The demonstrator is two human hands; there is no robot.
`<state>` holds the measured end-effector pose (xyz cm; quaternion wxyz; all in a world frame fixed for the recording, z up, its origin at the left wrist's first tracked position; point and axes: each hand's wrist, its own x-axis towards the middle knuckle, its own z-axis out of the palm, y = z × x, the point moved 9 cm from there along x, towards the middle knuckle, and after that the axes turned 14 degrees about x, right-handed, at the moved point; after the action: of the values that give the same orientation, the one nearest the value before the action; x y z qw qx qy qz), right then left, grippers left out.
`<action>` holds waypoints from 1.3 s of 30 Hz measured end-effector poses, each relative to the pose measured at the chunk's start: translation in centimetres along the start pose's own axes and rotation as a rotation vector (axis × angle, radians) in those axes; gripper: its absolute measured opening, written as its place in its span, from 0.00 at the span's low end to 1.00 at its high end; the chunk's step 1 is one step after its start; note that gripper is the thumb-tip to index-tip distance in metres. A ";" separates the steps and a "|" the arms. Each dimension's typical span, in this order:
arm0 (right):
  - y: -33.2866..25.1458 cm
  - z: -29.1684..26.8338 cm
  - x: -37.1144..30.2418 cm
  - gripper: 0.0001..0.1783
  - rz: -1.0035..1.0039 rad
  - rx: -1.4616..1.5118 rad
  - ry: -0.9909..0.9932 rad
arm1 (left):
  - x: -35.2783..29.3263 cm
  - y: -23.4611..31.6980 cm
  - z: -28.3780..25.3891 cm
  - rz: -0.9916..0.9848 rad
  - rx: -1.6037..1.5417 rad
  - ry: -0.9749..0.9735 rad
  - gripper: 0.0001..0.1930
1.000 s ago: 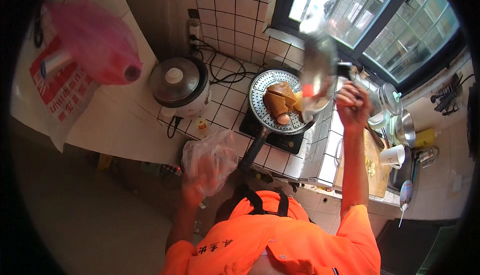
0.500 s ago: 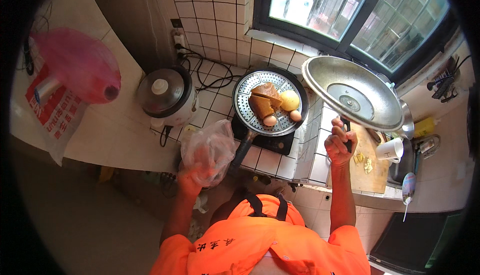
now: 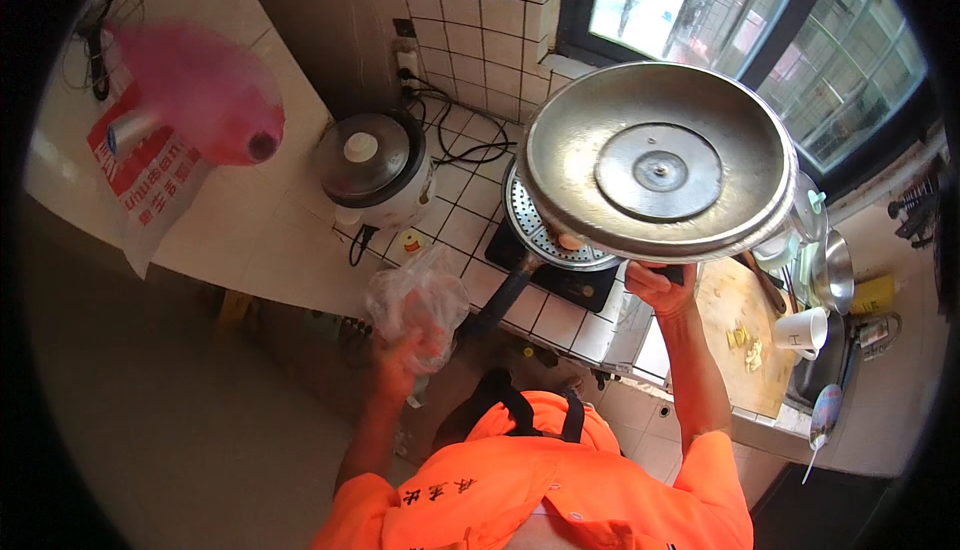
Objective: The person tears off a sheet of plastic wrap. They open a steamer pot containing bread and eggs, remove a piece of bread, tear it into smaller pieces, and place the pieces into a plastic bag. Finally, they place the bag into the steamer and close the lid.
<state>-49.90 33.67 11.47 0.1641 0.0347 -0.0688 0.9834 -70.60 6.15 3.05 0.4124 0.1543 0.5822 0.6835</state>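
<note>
Right hand (image 3: 660,288) raised lid (image 3: 660,160) higher.

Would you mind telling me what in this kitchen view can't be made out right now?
- Head view: the food in the steamer pan is almost wholly hidden by the big metal lid that the right hand holds up.
- What is inside the crumpled clear plastic bag in the left hand is too blurred to tell.
- The pink bag on the wall is smeared by motion blur.
- The sink area bends into the dark rim.
</note>
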 end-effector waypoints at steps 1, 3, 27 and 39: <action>0.5 0.1 1.0 0.20 0.076 -0.044 -0.034 | -0.3 0.1 -0.3 0.004 -0.007 0.047 0.28; 1.4 -1.6 3.2 0.08 0.142 0.010 0.145 | -1.0 0.3 -0.9 0.014 -0.022 0.144 0.27; 8.6 -16.7 21.8 0.11 -0.242 -0.430 0.895 | -0.7 -1.3 -9.5 0.098 -0.121 0.254 0.25; 5.9 -17.2 22.9 0.13 -0.340 -0.377 0.880 | -0.4 -0.1 -7.5 0.028 -0.070 0.246 0.26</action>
<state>-74.24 37.94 -4.21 0.3386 -0.4024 -0.1628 0.8348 -75.55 0.82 0.99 0.3337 0.0629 0.6019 0.7228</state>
